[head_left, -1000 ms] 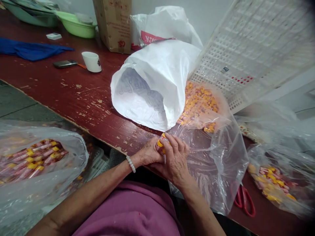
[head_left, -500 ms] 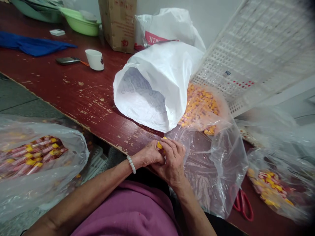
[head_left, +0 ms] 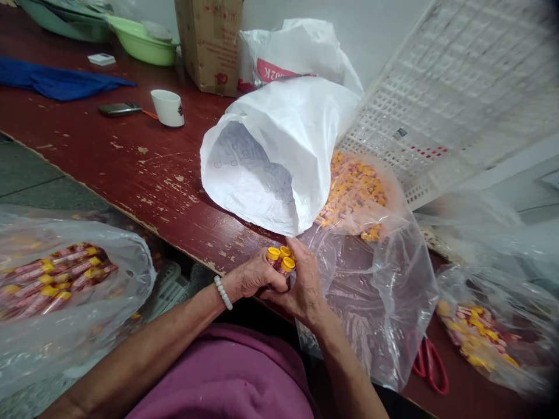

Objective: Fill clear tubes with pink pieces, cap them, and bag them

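a small bunch of tubes [head_left: 280, 260] with yellow caps is held between both hands at the near edge of the tabletop [head_left: 131, 163]. the left hand [head_left: 252, 275] is curled under the bunch and the right hand [head_left: 305, 282] is wrapped round its other side, so each grip is pressed shut on the tubes. they are likely squeezed this way so the caps line up and none slip out. the caps are round, smooth and shiny.

just beyond the hands a clear bag [head_left: 375, 279] lies open on the tabletop, thin and crinkly, with a heap of small yellow and red pieces [head_left: 353, 186] at its far end. a white sack [head_left: 279, 151], soft and floppy, is lying on its side with its mouth turned toward the near edge. a white plastic crate [head_left: 458, 87] with many little holes is leaned up at the right. red scissors [head_left: 430, 364] are seen through the plastic near the near right edge. off the tabletop at the left, another clear bag [head_left: 65, 302] holds more tubes laid side by side.
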{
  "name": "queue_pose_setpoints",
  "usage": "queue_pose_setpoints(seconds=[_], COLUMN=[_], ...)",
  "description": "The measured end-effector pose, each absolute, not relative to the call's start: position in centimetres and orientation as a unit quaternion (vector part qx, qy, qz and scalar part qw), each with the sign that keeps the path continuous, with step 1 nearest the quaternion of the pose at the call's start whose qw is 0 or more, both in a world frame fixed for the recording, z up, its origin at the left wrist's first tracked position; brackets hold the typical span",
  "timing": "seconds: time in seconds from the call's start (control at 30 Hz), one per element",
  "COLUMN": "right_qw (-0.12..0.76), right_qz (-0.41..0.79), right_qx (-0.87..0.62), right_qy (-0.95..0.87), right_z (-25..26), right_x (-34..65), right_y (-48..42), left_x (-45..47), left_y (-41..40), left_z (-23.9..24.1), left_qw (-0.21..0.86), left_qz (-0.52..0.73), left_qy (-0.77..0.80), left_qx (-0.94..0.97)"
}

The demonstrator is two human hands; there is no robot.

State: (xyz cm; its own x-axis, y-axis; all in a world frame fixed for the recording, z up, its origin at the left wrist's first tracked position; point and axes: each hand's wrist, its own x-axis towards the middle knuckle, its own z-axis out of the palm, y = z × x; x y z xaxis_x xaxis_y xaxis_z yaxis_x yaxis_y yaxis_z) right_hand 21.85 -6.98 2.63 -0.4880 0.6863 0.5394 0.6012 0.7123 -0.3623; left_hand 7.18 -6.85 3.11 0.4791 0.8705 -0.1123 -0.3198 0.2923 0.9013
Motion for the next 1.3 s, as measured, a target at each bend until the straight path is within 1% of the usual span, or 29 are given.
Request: queue_pose_setpoints(seconds=[0.2, 0.4, 0.5, 0.67, 0.8, 1.0, 1.07, 1.13, 1.3], right_qw=[0.351, 0.342, 0.347, 0.377, 0.336, 0.299, 0.314, 0.346, 0.417], right_qz=[0.051, 0.136, 0.116, 0.083, 0.093, 0.182, 0.205, 0.215, 0.161], right_qx=[-0.370, -0.384, -0.390, -0.348, -0.364, -0.396, -0.404, -0.415, -0.412], right_qy=[-0.859, -0.847, -0.845, -0.855, -0.864, -0.849, -0.835, -0.813, -0.794], right_z=[3.5, 4.0, 4.1, 4.7, 5.1, 3.6, 3.1, 2.8, 2.8], right_x=[21.5, 21.5, 21.8, 21.8, 22.0, 22.5, 22.2, 21.7, 20.8], right_y=[-6.9, -7.1, -7.4, -7.4, -7.2, -7.2, -7.3, -7.4, -7.2], left_x=[8.1, 7.1, 6.7, 6.6, 6.2, 5.2, 5.0, 5.0, 4.6], left_y=[-6.9, -6.9, -6.8, -7.0, -7.3, -7.3, -7.3, -7.3, -7.5], left_z=[2.9, 2.7, 2.6, 2.3, 2.1, 2.3, 2.4, 2.4, 2.5], left_qw=[0.785, 0.833, 0.854, 0.861, 0.866, 0.881, 0.883, 0.883, 0.867], left_qz=[0.403, 0.396, 0.392, 0.416, 0.424, 0.409, 0.411, 0.413, 0.441], left_qy=[0.295, 0.274, 0.228, 0.198, 0.187, 0.114, 0.099, 0.089, 0.082], left_qx=[0.368, 0.272, 0.254, 0.215, 0.188, 0.208, 0.205, 0.204, 0.216])
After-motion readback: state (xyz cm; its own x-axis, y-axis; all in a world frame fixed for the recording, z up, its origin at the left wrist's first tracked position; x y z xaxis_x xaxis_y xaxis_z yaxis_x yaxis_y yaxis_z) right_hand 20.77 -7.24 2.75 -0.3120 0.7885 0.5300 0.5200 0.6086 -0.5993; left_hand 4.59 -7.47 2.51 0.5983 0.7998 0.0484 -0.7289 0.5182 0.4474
